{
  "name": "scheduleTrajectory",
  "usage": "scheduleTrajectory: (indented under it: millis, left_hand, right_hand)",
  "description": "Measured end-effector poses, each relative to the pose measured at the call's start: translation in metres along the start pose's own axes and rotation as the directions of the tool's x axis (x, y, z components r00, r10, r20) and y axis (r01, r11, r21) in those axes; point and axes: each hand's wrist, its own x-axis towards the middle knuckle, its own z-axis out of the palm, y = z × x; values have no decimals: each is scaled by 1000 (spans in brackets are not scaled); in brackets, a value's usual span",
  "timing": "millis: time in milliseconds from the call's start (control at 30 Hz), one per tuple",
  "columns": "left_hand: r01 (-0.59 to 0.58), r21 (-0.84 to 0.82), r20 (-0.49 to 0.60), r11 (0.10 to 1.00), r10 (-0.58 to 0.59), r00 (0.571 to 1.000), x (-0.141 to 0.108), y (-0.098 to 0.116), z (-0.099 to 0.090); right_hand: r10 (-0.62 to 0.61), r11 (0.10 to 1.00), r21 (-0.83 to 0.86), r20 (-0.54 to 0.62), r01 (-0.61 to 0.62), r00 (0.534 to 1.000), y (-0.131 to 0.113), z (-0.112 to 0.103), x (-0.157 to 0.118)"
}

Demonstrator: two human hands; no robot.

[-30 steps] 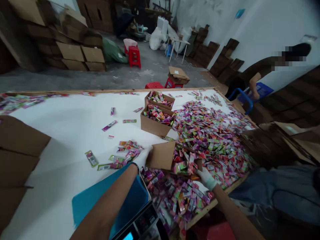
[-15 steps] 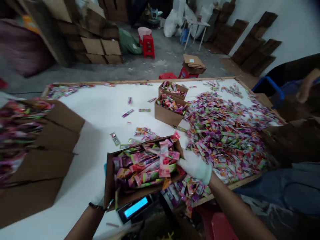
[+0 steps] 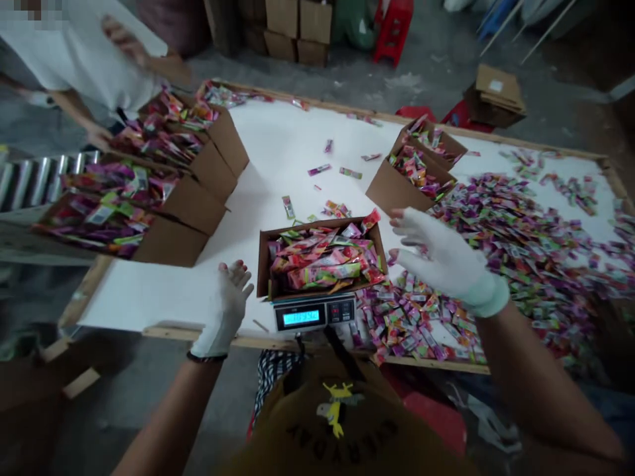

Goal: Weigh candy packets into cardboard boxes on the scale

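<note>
A cardboard box (image 3: pixel 264 266) filled with colourful wrapped sachets (image 3: pixel 322 261) rests on a digital scale (image 3: pixel 342 309) with a lit blue display (image 3: pixel 300 317). To the left of the box, my left hand (image 3: pixel 223 307) in a white fingertip-less glove is apart from it, fingers loosely spread and holding nothing. My right hand (image 3: pixel 441 254), gloved the same way, hovers right of the box above the edge of the sachet pile. Its fingers are spread and nothing is in them.
A large heap of sachets (image 3: pixel 516 244) covers the table's right side. Two filled boxes (image 3: pixel 397 182) stand behind it. Several filled boxes (image 3: pixel 173 231) line the left, beside a roller conveyor (image 3: pixel 44 178). A person in a white shirt (image 3: pixel 104 59) stands there.
Both hands have let go of the box and moved apart to either side. The box now sits level on the scale. The view has turned left, bringing the other person into sight.
</note>
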Motion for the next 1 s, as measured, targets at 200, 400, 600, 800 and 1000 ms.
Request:
scheduleTrajectory:
  millis: [200,400,600,800,1000]
  left_hand:
    - [64,-2,-121,998,-64,991,-23,-13,-32]
    - [116,-44,-145,992,-122,982,-46,-29,-47]
    - [112,-54,-161,992,-119,980,-51,-38,-58]
    - [102,-56,-129,993,-108,986,-49,-40,-49]
    - [101,-76,-64,992,-106,992,-48,-37,-31]
  right_hand:
    - [-245,915,-246,295,321,924,-43,4,43]
    - [-195,901,-249,501,356,843,-42,53,78]
    - [-51,948,-242,525,206,849,-28,91,93]
    - [-208,959,-67,492,275,845,-16,57,94]
    - [-100,980,187,180,66,979,-8,20,69]
